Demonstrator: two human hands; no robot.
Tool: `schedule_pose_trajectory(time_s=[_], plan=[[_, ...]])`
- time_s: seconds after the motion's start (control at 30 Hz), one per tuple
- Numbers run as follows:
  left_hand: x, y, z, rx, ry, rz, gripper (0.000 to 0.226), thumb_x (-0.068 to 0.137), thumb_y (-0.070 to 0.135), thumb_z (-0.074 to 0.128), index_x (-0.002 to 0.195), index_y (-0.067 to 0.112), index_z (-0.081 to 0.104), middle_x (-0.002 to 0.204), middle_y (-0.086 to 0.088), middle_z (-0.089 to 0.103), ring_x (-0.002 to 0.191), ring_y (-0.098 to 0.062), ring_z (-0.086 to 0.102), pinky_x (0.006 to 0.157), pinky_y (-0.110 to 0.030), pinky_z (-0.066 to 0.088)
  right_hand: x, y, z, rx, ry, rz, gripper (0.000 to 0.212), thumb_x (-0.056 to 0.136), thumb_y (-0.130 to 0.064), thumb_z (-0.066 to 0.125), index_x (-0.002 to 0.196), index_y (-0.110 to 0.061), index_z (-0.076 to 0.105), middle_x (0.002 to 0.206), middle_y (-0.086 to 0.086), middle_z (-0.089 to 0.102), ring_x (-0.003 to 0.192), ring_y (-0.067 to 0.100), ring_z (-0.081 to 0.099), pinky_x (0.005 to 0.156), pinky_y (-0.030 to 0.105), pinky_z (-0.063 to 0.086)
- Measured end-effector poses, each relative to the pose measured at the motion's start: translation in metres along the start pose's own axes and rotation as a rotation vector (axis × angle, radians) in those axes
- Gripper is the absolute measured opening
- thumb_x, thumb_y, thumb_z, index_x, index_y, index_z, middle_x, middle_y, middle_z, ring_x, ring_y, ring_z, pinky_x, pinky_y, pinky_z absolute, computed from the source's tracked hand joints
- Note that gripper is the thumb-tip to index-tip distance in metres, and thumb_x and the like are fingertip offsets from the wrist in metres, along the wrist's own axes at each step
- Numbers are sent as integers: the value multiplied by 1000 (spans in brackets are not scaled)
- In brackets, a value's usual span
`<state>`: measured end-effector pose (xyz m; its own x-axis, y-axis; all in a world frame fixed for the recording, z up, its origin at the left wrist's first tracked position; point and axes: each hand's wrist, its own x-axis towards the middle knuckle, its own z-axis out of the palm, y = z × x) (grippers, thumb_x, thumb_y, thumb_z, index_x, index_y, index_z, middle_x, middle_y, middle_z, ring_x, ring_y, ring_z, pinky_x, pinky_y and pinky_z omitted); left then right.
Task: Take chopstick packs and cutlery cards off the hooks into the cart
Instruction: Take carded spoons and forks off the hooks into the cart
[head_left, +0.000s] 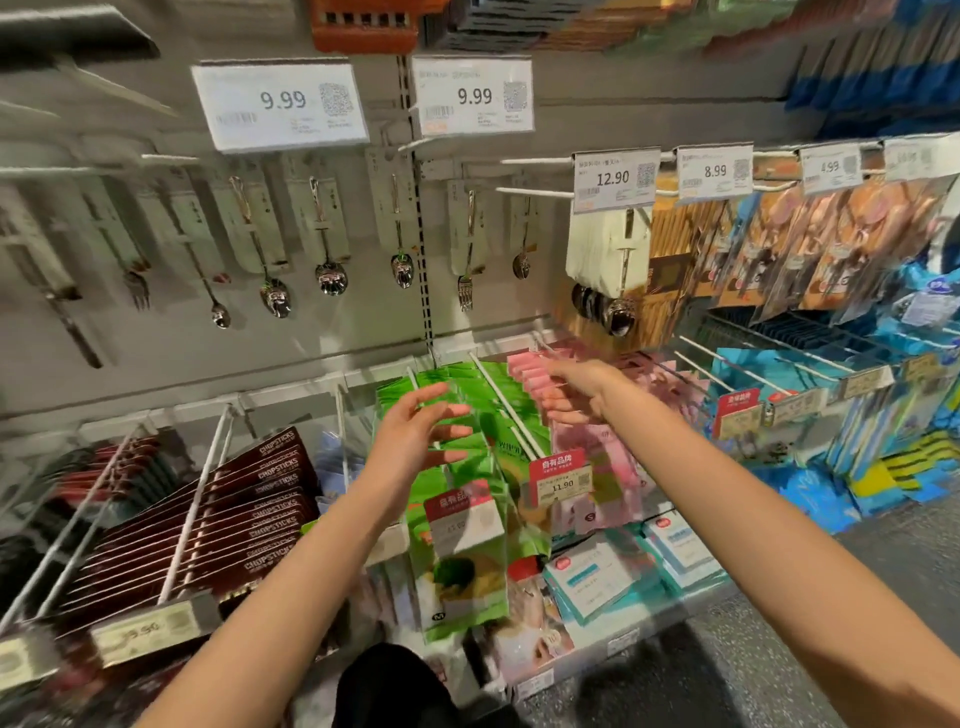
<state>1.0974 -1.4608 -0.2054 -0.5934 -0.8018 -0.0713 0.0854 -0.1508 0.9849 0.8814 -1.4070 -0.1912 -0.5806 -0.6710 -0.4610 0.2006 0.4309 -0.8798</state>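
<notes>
Both bare forearms reached forward from the bottom of the view toward the green packs (467, 415) hanging on white hooks at the middle of the display. Left hand (415, 436) hovered with fingers spread and loosely bent over the front of those green packs, gripping nothing; whether it touched them could not be told. Right hand (574, 392) was stretched out just right of the green packs, fingers relaxed and empty, above the row of pink packs (587, 457). Left of the green packs hung dark red chopstick packs (249, 514) printed CHOPSTICKS, untouched on their hooks. Above the green packs, carded spoons and forks (327, 239) hung along the grey back panel under two 9.99 price tags (280, 104). Right of the green packs hung blue packs (810, 395).
</notes>
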Motion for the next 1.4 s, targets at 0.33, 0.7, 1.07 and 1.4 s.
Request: schedule_pose_trajectory(time_s=[0.33,0.7,1.07,1.4], plan=[[-69,24,-123,225,249,-26,23,98,1,42,99,13,62,81,-5,66,56,-7,62,55,-24,53,-68,-19,143,-284,-498,-324,19,95,-14,56,77,-14,50,67,6,58,44,7,55,45,19,47],[-245,39,-287,588,518,-120,16,97,11,55,111,10,62,90,-4,68,67,-10,63,60,-22,52,-166,9,352,-572,-1112,-578,9,95,-17,57,89,-10,58,74,9,65,55,10,60,49,20,49],[-443,28,-381,698,781,-405,19,99,14,51,117,11,58,86,5,67,67,-4,65,64,-23,52,-318,89,503,-747,-1574,-625,12,95,-14,55,83,-12,54,71,9,62,49,9,56,43,15,44],[-554,-126,-445,530,629,-1116,34,101,22,46,133,9,49,113,-6,60,89,-17,62,59,-23,48,-403,184,581,-1234,-1860,-713,13,97,-27,54,92,-15,55,80,7,66,64,14,63,61,27,50]])
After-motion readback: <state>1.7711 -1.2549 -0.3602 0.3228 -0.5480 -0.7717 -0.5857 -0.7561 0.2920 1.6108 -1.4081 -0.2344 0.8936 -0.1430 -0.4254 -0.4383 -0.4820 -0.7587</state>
